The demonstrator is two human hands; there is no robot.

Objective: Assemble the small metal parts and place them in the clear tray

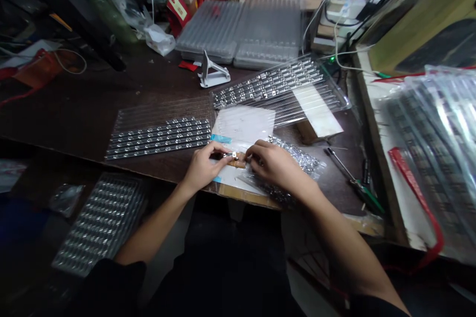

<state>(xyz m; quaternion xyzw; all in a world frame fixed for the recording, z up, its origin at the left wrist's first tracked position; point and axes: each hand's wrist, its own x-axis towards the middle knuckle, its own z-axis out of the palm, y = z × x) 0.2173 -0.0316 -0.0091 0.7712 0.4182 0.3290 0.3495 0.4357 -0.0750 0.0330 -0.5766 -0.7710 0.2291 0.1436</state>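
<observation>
Between the thumb and forefinger of my left hand [204, 166] is a small shiny metal part [230, 154]. It sits over a small brown block [238, 162] near the table's front edge. My right hand [277, 164] is just to the right, its fingers curled together at the block; whatever they grip is hidden. Beside and partly beneath that hand spreads a heap of small silvery metal pieces [303, 157] on clear plastic. A white sheet [241, 126] with blue tape [220, 138] lies under the work.
A clear ribbed tray [159, 136] with rows of metal parts lies left, another tray [271, 81] behind. Stacked clear trays [267, 29] stand at the back, near a white stand [213, 75]. Right are a white-topped block [318, 111], a green-handled screwdriver [368, 198] and bagged trays [427, 148].
</observation>
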